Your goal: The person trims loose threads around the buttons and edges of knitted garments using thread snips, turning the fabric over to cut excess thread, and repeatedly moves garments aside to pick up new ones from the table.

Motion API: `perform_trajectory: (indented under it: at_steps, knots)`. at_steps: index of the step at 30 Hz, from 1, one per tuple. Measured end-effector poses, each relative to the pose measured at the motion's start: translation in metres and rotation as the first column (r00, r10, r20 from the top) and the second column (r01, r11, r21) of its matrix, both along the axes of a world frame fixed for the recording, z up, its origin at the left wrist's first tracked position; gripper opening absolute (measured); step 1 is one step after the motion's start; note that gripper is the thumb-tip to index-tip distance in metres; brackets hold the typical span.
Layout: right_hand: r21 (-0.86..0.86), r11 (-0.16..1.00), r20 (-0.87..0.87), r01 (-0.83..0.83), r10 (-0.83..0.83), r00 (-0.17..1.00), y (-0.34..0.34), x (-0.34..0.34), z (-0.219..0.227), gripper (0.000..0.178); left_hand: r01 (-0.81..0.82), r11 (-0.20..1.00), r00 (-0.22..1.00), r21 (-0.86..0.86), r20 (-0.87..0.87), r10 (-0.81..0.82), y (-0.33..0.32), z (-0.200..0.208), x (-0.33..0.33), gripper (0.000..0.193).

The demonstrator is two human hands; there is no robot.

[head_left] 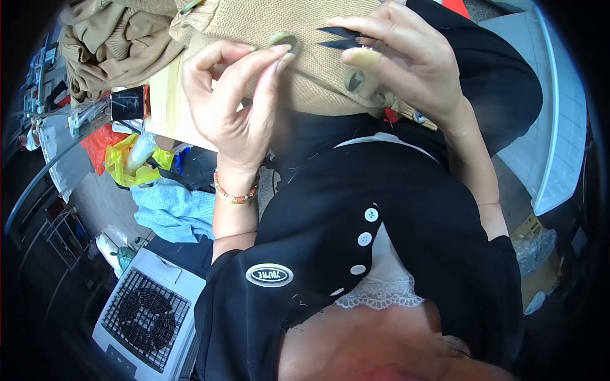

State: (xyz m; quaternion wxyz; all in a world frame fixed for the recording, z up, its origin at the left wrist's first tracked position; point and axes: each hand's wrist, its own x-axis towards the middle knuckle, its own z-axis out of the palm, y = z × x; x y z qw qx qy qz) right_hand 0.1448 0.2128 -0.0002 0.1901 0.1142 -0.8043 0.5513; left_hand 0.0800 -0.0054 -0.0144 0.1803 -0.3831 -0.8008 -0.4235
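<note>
A beige knitted garment (305,57) lies over my lap and the edge of a wooden table. My left hand (235,95) pinches a round greenish button (284,40) on the knit between thumb and fingers. My right hand (400,51) holds small black thread snips (340,37), blades pointing left toward that button. A thimble-like cover sits on my right thumb (363,58). A second dark button (354,80) shows lower on the garment.
More beige knitwear (108,38) is piled at the upper left. Below it are a yellow plastic bag (127,166), a blue cloth (175,213) and a white fan heater with a black grille (146,314) on the floor. A white panel (553,127) stands at the right.
</note>
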Motion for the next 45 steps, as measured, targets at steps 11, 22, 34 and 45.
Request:
perform_trajectory:
  at_steps: [11, 22, 34, 45]
  knots:
    - [0.316, 0.942, -0.184, 0.115, -0.058, 0.981, -0.018, -0.013, 0.001, 0.031, -0.091, 0.993, 0.995, 0.075, -0.043, 0.094, -0.008, -0.011, 0.003, 0.026]
    - [0.240, 0.965, -0.175, 0.108, -0.066, 0.982, -0.015, -0.016, -0.005, 0.028, -0.100, 0.986, 0.993, 0.134, -0.047, 0.107, -0.003, -0.013, 0.002, 0.024]
    - [-0.174, 0.983, 0.145, 0.054, -0.029, 0.989, -0.006, 0.001, -0.013, 0.030, 0.011, 0.976, 0.930, -0.219, -0.355, -0.090, 0.000, 0.003, -0.024, 0.035]
    - [-0.218, 0.971, -0.312, -0.098, 0.026, 0.950, -0.008, -0.031, -0.059, 0.030, 0.137, 0.972, 0.963, -0.191, -0.202, -0.176, -0.002, 0.007, -0.032, 0.039]
